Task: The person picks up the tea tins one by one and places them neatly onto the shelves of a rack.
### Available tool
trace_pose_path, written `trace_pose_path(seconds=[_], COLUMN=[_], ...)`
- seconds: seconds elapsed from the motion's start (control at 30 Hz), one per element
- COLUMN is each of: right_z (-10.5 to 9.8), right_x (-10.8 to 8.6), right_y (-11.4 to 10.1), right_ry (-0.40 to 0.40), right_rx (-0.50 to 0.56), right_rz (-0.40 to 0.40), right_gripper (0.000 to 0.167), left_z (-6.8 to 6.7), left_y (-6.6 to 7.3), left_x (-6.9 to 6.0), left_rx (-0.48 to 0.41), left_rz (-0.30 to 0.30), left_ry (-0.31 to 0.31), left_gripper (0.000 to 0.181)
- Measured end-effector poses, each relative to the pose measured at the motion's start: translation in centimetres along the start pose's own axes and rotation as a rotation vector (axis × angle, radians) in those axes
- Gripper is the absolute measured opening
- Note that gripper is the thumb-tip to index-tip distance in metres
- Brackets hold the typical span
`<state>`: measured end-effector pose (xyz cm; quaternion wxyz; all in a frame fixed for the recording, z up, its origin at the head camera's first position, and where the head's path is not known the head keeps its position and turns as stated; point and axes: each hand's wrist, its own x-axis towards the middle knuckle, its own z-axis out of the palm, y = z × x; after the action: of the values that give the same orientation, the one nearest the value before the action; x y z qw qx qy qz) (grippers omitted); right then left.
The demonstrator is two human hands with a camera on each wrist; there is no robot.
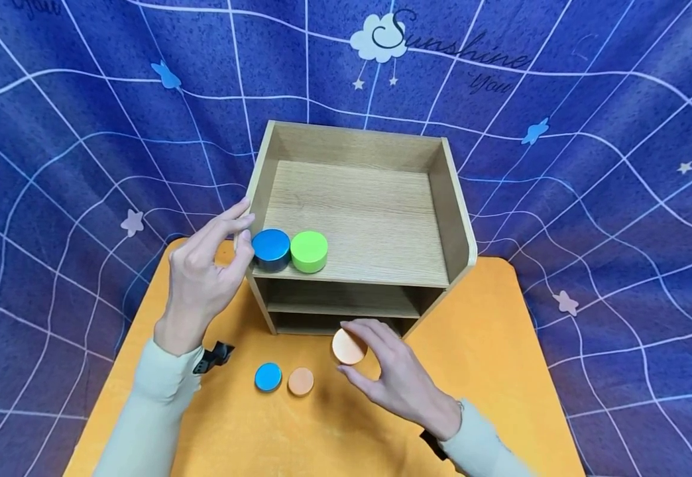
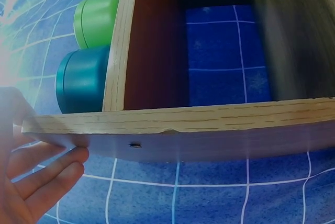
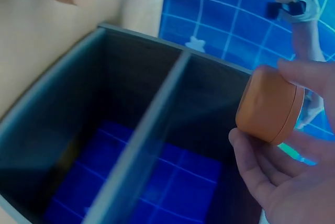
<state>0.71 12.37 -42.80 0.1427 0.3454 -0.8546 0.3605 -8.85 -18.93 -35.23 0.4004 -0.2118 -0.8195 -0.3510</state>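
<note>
My right hand point(image 1: 390, 371) grips a round, pale orange lidded tin point(image 1: 348, 346) between thumb and fingers, held up in front of the small wooden shelf unit point(image 1: 358, 283). In the right wrist view the tin point(image 3: 268, 106) is tilted, its lid seam towards the palm. My left hand point(image 1: 205, 268) rests at the unit's left side panel, fairly straight fingertips point(image 2: 73, 164) against the outer face. Beside it, on the top board, a blue tin point(image 1: 271, 250) stands in the front left corner. A light green tin point(image 1: 309, 251) stands directly right of the blue one.
On the orange tabletop point(image 1: 250, 437), in front of the unit, lie a smaller blue round tin point(image 1: 268, 377) and a smaller orange one point(image 1: 301, 381). Below the top board the unit has open compartments. A blue patterned curtain point(image 1: 346, 59) surrounds the table's back and sides.
</note>
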Motion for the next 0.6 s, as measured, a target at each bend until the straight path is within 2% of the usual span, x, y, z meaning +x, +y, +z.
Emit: trace_pose_path(seconds=[0.6], right_z=[-4.3], right_x=[4.3], right_y=[-0.8], right_ry=[0.084], right_rx=[0.0], right_rz=[-0.065], right_gripper=[0.063], left_z=[0.1], left_y=[0.0], left_x=[0.1], left_rx=[-0.017], left_rz=[-0.004], left_ry=[0.008], left_gripper=[0.032])
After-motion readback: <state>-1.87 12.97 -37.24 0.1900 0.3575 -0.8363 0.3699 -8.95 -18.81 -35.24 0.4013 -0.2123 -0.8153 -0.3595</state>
